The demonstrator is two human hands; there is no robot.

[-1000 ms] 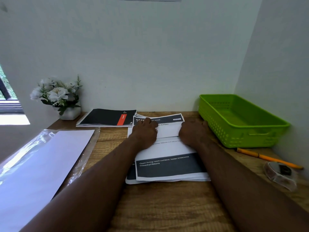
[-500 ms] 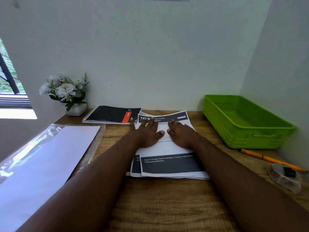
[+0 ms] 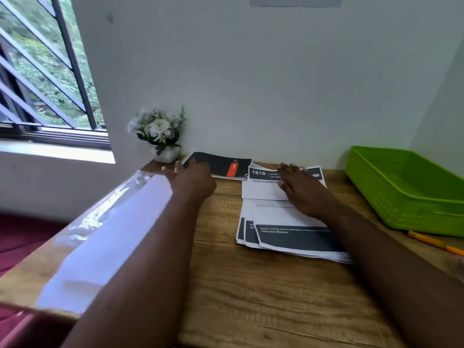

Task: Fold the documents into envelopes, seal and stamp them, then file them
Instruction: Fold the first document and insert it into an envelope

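A stack of printed documents (image 3: pixel 281 229) with dark bands lies on the wooden desk (image 3: pixel 263 297); the top sheet is folded across its middle. My right hand (image 3: pixel 301 189) lies flat on that folded sheet, fingers straight. My left hand (image 3: pixel 193 179) hovers with spread fingers over the far end of a clear plastic pack of white envelopes (image 3: pixel 108 237), which lies along the desk's left edge. The left hand holds nothing.
A black spiral notebook (image 3: pixel 221 164) with a red stripe lies at the back by a small flower pot (image 3: pixel 160 136). A green plastic tray (image 3: pixel 406 189) stands at the right, with an orange pencil (image 3: pixel 434 243) in front of it. A window is at the left.
My left hand has left the documents and moved left toward the envelope pack. My right hand stays flat on the folded sheet. The view has swung left.
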